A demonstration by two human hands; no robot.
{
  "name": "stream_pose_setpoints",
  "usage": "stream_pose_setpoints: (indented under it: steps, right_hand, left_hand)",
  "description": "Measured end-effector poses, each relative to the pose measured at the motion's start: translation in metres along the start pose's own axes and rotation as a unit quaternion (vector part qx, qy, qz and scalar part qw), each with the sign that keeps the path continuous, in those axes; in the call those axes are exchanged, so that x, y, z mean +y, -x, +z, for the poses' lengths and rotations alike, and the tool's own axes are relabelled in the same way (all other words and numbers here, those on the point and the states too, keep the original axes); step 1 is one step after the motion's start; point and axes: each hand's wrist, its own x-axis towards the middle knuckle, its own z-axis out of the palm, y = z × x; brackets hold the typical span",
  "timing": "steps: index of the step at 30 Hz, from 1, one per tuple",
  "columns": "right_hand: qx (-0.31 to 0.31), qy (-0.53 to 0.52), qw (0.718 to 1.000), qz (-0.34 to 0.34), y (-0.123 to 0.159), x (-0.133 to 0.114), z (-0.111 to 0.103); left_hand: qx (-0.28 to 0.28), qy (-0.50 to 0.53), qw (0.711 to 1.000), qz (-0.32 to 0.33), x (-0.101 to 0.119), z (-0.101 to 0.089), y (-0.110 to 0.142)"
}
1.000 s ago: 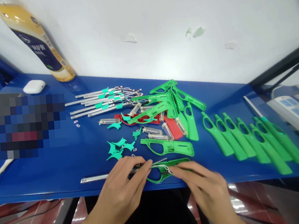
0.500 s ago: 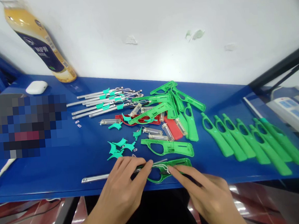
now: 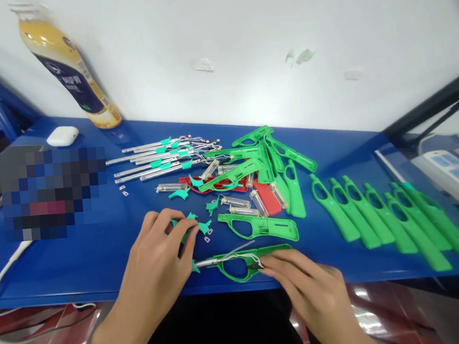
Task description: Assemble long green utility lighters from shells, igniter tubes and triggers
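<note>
My left hand [image 3: 160,257] is over the pile of teal triggers, thumb and index fingertip closed on a teal trigger [image 3: 205,227]. More triggers lie partly hidden under its fingers. My right hand [image 3: 312,287] grips the right end of a green lighter shell half [image 3: 226,272] at the table's front edge, its fingertips at a black igniter piece [image 3: 255,266] with white wires. A metal lighter tube [image 3: 207,263] lies at the shell's left end, partly hidden behind my left hand. Above it rests another open green shell half [image 3: 271,228].
Metal tubes with teal clips [image 3: 153,170] lie at the back left. Clear fuel tanks [image 3: 237,201] and a red shell [image 3: 267,195] are mid-table. Assembled green handles [image 3: 339,211] line the right side. A yellow bottle [image 3: 71,73] stands against the wall, near a white case [image 3: 63,136].
My left hand has let go of the metal tube and moved up and left to the teal triggers. My right hand stays at the green shell half.
</note>
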Motion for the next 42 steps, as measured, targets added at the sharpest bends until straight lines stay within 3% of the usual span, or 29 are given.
stream_pose_setpoints:
  steps: [10,15,20,23,25,30,42]
  right_hand:
    - [0.026,-0.035,0.999,0.021,-0.001,-0.001,0.005]
    - [0.023,-0.046,0.998,0.025,0.000,0.000,0.006]
    - [0.017,-0.060,0.997,0.042,-0.002,-0.001,0.006]
    - [0.015,-0.072,0.996,0.051,-0.002,-0.002,0.006]
    - [0.015,-0.082,0.995,0.060,-0.002,-0.002,0.006]
    - [0.008,-0.110,0.991,0.073,-0.002,-0.002,0.006]
    - [0.014,-0.142,0.987,0.067,-0.002,0.001,0.007]
  left_hand:
    - [-0.018,-0.006,0.999,-0.035,0.003,0.002,0.005]
    - [0.001,-0.013,0.999,-0.050,0.005,0.000,0.005]
    - [0.014,0.045,0.999,-0.021,0.016,-0.016,0.010]
    - [-0.028,0.092,0.995,0.022,0.029,-0.020,0.022]
    - [-0.060,0.100,0.992,0.047,0.038,-0.018,0.031]
    - [-0.061,0.116,0.990,0.056,0.049,-0.003,0.041]
    - [-0.055,0.148,0.986,0.049,0.049,0.009,0.041]
